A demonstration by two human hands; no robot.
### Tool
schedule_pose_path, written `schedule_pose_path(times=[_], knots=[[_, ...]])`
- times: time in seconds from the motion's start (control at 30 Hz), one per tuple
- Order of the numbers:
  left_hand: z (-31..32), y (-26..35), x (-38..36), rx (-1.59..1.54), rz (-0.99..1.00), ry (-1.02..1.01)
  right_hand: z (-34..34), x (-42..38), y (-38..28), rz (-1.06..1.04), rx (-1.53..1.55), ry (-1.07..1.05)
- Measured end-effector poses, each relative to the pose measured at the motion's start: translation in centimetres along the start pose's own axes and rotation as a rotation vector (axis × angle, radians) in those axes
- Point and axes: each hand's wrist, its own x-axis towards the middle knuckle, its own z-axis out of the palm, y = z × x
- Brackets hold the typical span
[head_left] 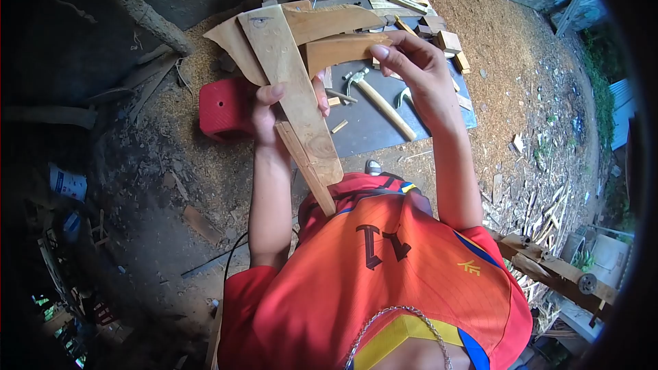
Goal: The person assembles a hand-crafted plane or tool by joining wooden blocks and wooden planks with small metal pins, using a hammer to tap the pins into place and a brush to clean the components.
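My left hand [266, 111] is wrapped round a long, flat wooden board [289, 75] with a pencil mark near its top end, held up over the bench. Behind it, a thinner wooden strip [306, 168] runs down toward my shirt and another wooden piece [236, 46] sticks out to the left. A curved wooden piece [332, 22] extends from the board to the right. Below that one is a shorter wooden piece [343, 50], its right tip pinched between thumb and finger of my right hand [418, 68].
On the dark workbench [373, 120] lie a hammer [385, 108], a second hammer head [404, 98] and small wood offcuts [449, 42]. A red plastic stool [223, 108] stands left of it. Wood shavings [493, 48] cover the ground; a tree-trunk pole [144, 10] leans at upper left.
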Motion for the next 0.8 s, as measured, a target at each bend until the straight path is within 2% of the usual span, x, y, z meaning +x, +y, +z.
schedule_pose_path(times=[0.3, 0.43, 0.57, 0.8], knots=[[-1.2, 0.9, -0.5, -0.016, -0.036, 0.005, 1.4, -0.5, 1.4, 0.005, -0.029, 0.052], [-2.6, 1.0, -0.2, -0.071, -0.062, 0.020, 1.8, -0.7, 2.4, 0.087, -0.027, 0.055], [-2.4, -0.3, 0.6, -0.046, -0.127, -0.011, 1.2, 0.6, 1.8, 0.014, -0.062, 0.105], [-3.3, -2.1, 2.1, -0.072, -0.159, 0.094, -1.7, 1.2, 4.8, 0.154, -0.014, 0.047]])
